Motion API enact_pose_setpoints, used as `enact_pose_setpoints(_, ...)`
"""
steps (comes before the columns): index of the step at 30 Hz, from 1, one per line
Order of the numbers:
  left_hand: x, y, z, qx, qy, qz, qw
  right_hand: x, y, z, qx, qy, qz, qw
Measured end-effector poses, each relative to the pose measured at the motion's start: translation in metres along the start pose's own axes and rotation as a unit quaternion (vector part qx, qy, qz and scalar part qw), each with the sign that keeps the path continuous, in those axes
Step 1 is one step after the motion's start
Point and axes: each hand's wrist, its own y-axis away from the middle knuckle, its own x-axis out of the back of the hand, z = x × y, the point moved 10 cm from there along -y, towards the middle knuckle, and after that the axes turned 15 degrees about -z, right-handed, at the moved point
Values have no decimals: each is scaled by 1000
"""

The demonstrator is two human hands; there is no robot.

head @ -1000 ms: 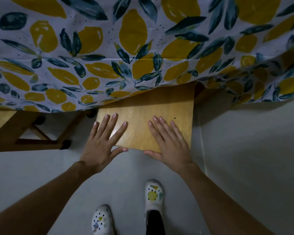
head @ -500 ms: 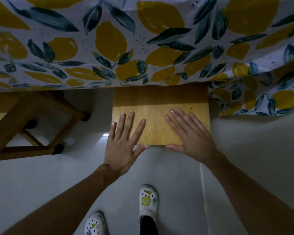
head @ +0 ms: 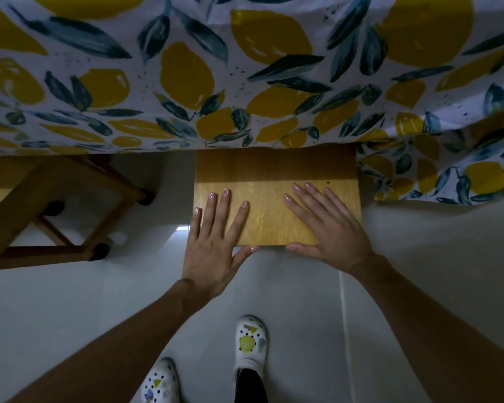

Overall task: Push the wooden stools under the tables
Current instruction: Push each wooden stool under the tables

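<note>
A wooden stool [head: 271, 175] with a flat square seat stands at the table's edge, its far part hidden under the lemon-print tablecloth [head: 245, 82]. My left hand [head: 213, 242] lies flat on the seat's near left corner, fingers spread, thumb along the near edge. On the near right part of the seat my right hand [head: 329, 225] rests flat the same way. Neither hand grips anything. A second wooden stool [head: 79, 216] stands to the left, its legs and dark feet showing, its seat mostly out of view under the cloth.
The cloth hangs lower at the right [head: 437, 173], beside the stool. Grey floor [head: 419, 257] spreads around me with a thin seam on the right. My two patterned white clogs [head: 249, 344] stand just behind the stool.
The stool seat has turned from skewed to square with the table edge, and sits further right in view. Both hands stayed flat on it. The view shifted.
</note>
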Motion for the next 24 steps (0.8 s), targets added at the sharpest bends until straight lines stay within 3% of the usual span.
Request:
enact_pose_setpoints(8,2,2,-3,-43,59,-30,997,3,2,-10,-34,-24,-38,998)
enact_pose_setpoints(11,9,7,-13,-99,113,-56,987,3,2,-19,-90,-38,-58,994)
enact_pose_setpoints(13,19,16,-31,-117,141,-33,983,7,-2,-33,-127,-47,-50,989)
enact_pose_setpoints(20,26,70,-180,-19,297,55,953,35,-64,-160,-112,-116,17,987)
enact_pose_setpoints(24,31,119,-298,25,281,86,956,43,-121,-264,-86,-139,32,986)
